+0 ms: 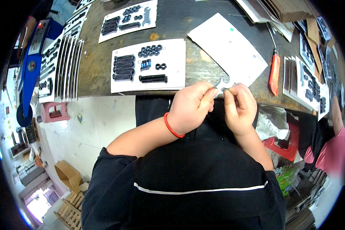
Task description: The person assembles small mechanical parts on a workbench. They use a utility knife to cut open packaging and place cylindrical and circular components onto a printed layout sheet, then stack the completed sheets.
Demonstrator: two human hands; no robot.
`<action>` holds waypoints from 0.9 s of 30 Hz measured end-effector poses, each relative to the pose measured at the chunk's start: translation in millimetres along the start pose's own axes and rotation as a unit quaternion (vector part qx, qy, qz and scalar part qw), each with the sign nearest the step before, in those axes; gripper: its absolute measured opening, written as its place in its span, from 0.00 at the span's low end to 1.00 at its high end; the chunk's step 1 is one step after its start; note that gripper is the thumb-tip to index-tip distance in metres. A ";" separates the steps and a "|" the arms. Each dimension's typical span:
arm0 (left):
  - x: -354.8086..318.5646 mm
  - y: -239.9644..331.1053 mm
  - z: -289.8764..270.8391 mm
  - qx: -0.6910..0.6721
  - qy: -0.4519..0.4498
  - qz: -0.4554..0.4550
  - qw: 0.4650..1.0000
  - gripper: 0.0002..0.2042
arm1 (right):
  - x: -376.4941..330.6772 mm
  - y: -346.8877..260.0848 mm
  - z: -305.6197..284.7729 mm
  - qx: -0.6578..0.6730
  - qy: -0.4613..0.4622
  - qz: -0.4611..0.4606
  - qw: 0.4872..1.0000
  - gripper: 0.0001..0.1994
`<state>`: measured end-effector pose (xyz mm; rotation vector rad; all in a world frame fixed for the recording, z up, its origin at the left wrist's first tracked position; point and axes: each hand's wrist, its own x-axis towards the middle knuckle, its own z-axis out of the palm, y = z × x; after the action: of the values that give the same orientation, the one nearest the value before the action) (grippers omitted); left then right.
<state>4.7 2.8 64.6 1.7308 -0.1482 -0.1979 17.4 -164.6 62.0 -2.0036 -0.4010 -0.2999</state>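
1. I see the left hand (193, 101) pinching a grey open-ended wrench (221, 82) between thumb and curled fingers; a red cord bracelet (171, 125) circles that wrist.
2. I read the right hand (239, 109) as grasping the same wrench, thumb and forefinger pressed together just beside the left fingertips. The fingers cover much of the tool, so I cannot tell its full outline.
3. The wrench sits at the near edge of the dark worktable (92, 57), in front of the black shirt (203, 168), with an open end pointing away from the body.
4. Just beyond it I have a white sheet (230, 50), turned at a slant, with a small green dot.
5. To the left of the hands lies a white hardware card (174, 61) bearing black bolts (124, 68), clustered black nuts (150, 50) and one longer bolt (153, 78) lying crosswise.
6. Farther back I make out a second hardware card (117, 33), with its own grey wrench (146, 16) along the right side.
7. On the right rests a red-handled utility knife (274, 73), then a batch of overlapping loaded cards (310, 84).
8. At far left I see more loaded cards ranged in a row (63, 73), beside a blue machine (32, 69).
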 end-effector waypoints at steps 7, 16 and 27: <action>-3.6 -4.2 -55.1 -0.076 0.109 -0.066 0.989 0.13 | -5.6 2.2 -14.8 -0.075 -0.219 0.062 0.971 0.11; -12.3 -23.4 -46.5 0.239 0.122 0.209 0.940 0.20 | 20.8 -11.4 16.4 0.282 -0.157 0.292 0.901 0.16; -26.7 -29.3 -73.3 -0.233 -0.043 -0.208 0.949 0.14 | 45.7 -5.0 35.1 0.307 -0.139 0.310 0.889 0.15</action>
<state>-6.0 83.9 48.9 1.2621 0.1940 -0.5733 58.5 -124.2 67.8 -1.4384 0.0017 0.4734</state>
